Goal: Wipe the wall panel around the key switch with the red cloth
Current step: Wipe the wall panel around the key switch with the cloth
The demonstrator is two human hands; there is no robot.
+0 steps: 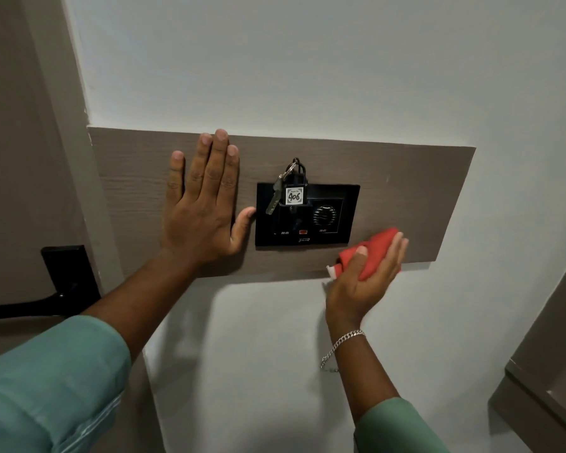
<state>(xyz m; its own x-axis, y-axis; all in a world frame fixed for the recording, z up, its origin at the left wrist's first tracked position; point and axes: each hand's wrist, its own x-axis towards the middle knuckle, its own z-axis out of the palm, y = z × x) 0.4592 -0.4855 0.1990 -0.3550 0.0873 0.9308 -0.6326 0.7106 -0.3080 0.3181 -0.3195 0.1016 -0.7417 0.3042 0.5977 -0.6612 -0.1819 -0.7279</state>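
A brown wood-grain wall panel (pixel 405 191) runs across the white wall. In its middle sits a black key switch (pixel 320 223) with a key and a tag marked 406 (pixel 294 196) hanging in it. My left hand (pixel 203 204) lies flat on the panel just left of the switch, fingers spread, thumb touching the switch's edge. My right hand (pixel 366 276) holds a bunched red cloth (pixel 378 248) against the panel's lower edge, below and right of the switch.
A brown door with a black lock plate and lever handle (pixel 69 279) stands at the left. A brown cabinet or frame (pixel 549 371) juts in at the lower right. White wall (pixel 307 76) surrounds the panel.
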